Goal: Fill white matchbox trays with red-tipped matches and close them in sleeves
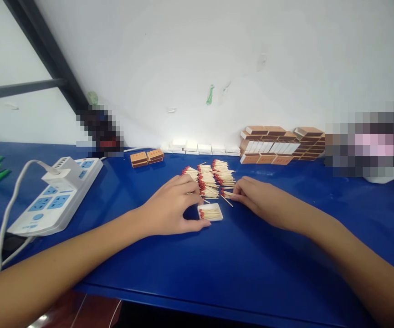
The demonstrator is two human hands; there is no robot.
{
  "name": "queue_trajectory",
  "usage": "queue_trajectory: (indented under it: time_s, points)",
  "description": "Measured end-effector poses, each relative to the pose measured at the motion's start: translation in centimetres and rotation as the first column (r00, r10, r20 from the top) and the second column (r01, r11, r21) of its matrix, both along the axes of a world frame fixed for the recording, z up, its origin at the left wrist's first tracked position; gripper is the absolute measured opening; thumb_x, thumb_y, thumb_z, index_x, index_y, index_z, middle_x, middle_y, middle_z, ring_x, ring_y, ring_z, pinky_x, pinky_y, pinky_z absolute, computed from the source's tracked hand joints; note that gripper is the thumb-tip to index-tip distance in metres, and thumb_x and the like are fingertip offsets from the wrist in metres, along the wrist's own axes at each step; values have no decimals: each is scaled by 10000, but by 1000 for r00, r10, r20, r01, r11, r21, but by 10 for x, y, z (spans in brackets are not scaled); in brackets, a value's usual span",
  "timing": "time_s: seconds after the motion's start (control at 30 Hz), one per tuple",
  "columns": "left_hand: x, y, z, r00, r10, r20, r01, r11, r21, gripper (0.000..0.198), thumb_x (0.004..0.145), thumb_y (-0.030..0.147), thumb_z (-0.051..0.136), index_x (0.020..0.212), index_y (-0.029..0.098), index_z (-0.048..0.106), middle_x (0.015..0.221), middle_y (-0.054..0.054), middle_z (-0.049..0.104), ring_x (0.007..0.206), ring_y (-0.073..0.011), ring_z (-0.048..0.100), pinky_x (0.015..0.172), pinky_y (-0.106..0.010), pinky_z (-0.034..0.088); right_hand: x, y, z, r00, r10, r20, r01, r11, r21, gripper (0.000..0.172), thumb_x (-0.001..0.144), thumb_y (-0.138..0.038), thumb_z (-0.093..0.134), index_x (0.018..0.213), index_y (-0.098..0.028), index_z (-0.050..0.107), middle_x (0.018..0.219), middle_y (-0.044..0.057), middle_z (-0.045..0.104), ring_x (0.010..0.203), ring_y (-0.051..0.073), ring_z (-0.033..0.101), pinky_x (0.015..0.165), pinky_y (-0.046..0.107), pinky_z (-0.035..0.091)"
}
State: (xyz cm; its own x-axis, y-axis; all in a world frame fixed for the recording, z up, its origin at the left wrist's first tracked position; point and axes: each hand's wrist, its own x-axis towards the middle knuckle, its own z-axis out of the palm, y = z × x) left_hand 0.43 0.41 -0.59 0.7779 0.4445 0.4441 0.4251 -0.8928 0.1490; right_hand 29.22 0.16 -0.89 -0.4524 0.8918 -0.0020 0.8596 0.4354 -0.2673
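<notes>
Worktop (224, 273), beneath both grips | left grip (169, 207), thumb and forefinger holding the white tray (221, 212); right grip (256, 196), closure uncertain, at the match pile (208, 184) | match pile, between grips: a careless sweep may scatter it | white tray: uneven squeezing could spill its matches (211, 213)

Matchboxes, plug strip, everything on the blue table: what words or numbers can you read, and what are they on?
None can be read for sure.
Two matchboxes at the left: reddish print, too small.
Stacked matchboxes at the right: faint print, too blurred.
Power strip: pale blue marking, too blurred.
White tray of matches: no writing visible.
</notes>
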Motion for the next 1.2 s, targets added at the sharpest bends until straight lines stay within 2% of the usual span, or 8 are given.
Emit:
queue_trajectory:
  time_s: [0.27,0.43,0.57,0.67,0.8,0.97,1.2]
  points:
    - [-1,0,0,1000,2,1,-2,1000,0,386,885,538,755,917,153,745,908,-70,679,903,-229,585,866,-395,482,1,-5,13,998,-4,-70,6,1000,24,298,1073,-421,389,921,-224,554,955,75,653,752,202,612,678,333,437]
    - [0,1,0,1000,12,-6,-12,1000,-5,373,883,533,757,910,161,744,896,-62,672,903,-226,580,851,-388,478,-19,-22,21,984,101,-144,-98,995,24,285,1089,-446,439,963,-231,578,921,36,653,753,178,606,658,298,435]
    - [0,0,1,1000,9,-4,-9,1000,-16,375,878,533,762,927,162,740,909,-59,678,901,-221,586,857,-390,475,-42,-32,13,984,180,-8,-179,979,100,134,1054,-241,523,945,-200,588,966,57,663,723,177,619,616,301,408]
    - [1,0,1,1000,14,-24,-14,1000,-20,377,893,541,744,924,165,739,919,-65,687,916,-231,591,862,-399,470,-50,-34,10,979,202,34,-205,969,136,85,1038,-224,556,976,-189,601,1009,74,670,747,188,645,619,306,423]
    - [0,0,1,1000,16,-22,-16,999,-30,378,894,549,740,929,173,741,930,-65,691,903,-225,580,849,-393,471,-42,-31,16,977,211,-26,-207,971,120,74,1041,-251,556,1018,-205,609,1037,71,678,779,190,656,644,309,454]
    - [0,1,0,1000,11,-6,-11,999,-32,368,876,534,765,939,172,749,933,-68,686,919,-230,584,870,-396,485,-28,-25,20,978,197,-67,-192,979,72,103,1035,-251,551,948,-225,599,979,50,682,795,193,632,662,309,442]
    - [0,0,1,1000,4,0,-4,1000,-16,377,883,532,762,931,158,743,920,-70,688,907,-226,581,865,-389,485,-36,-27,17,977,202,-65,-201,979,14,186,1058,-235,472,903,-218,573,988,62,677,788,193,613,676,313,444]
